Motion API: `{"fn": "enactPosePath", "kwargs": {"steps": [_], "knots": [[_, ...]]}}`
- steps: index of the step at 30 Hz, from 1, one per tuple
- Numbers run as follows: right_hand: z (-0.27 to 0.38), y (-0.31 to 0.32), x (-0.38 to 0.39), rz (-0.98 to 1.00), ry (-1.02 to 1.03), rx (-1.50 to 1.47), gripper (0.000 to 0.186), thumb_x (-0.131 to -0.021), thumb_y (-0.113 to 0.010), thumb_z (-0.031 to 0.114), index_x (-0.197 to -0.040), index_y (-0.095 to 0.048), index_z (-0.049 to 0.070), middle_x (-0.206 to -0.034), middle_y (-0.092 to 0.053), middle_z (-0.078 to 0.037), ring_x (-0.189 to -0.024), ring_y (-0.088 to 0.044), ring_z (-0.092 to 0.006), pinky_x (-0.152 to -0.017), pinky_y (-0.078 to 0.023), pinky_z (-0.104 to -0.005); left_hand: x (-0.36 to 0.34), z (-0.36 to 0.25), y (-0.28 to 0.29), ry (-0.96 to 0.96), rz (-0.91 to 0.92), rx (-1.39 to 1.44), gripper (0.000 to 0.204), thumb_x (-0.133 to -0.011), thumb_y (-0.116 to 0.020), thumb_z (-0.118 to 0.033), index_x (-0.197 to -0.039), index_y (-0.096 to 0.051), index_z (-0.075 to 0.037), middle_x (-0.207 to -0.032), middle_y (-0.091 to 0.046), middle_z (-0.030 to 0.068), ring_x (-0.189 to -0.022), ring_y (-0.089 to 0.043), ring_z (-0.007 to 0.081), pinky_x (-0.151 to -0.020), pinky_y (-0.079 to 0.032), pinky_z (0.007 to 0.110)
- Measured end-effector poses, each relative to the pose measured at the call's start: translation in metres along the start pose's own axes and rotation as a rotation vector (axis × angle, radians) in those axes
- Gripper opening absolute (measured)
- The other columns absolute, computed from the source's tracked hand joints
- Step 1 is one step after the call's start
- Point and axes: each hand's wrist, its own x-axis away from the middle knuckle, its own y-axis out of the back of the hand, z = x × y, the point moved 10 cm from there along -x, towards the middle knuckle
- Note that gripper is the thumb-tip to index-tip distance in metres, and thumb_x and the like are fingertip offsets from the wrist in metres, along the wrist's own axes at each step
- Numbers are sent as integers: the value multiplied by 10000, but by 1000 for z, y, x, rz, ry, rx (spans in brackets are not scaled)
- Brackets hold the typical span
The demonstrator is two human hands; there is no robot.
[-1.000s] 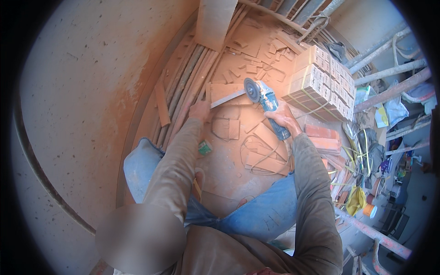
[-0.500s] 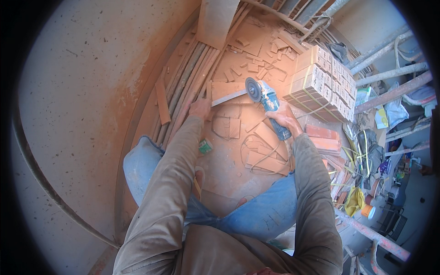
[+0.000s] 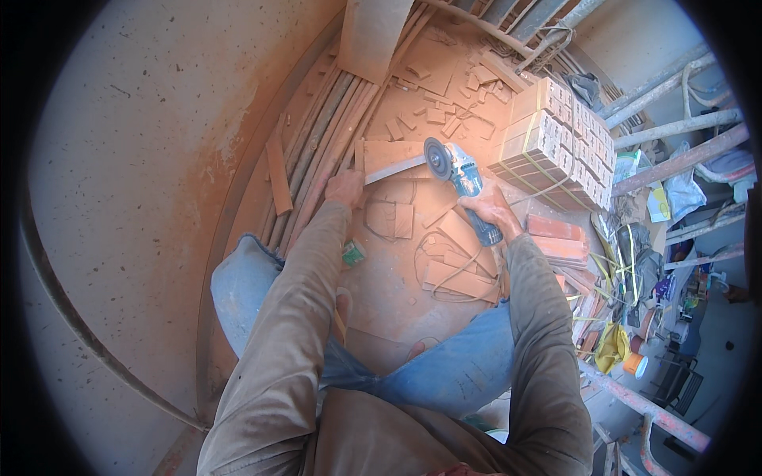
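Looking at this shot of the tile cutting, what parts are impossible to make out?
Head view only:
- Where the grinder disc meets the tile: too small to tell whether they touch.
- Right hand palm and grinder handle: hidden by the hand's back.
- Left hand fingertips: too small to tell whether they press on the tile.
- Packaging at the right rim: bent, tiny.

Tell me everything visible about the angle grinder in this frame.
The angle grinder has a blue body and a grey round disc at its front end. The right hand grips its rear handle. It lies slanted, disc end away from the person, the disc meeting the right end of a terracotta tile that the left hand steadies. Whether the disc is spinning cannot be told.
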Motion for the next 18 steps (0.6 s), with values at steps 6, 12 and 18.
{"fn": "enactPosePath", "kwargs": {"steps": [6,12,18], "knots": [[4,1,5,-14,15,-13,439,-729,-782,225,-1089,-649,14,-945,-694,-109,-838,-647,-208,-783,-532,-361,5,-5,6,-9,-14,13,250,-942,-543,-91,-1069,-750,-31,-1091,-728,223,-1030,-714,392,-856,-588,480],[5,1,6,-4,1,-12,444,-717,-780,225,-1086,-646,16,-943,-694,-115,-843,-651,-215,-785,-533,-363,6,-5,7,-2,-3,9,237,-929,-563,-85,-1065,-750,-31,-1079,-732,219,-1022,-718,389,-851,-589,477],[6,1,7,-5,-22,2,464,-705,-777,227,-1096,-646,15,-961,-703,-127,-859,-660,-228,-800,-534,-370,7,-5,5,7,-4,9,213,-902,-657,-142,-1065,-746,-37,-1080,-733,203,-1024,-716,382,-857,-587,473]]}}
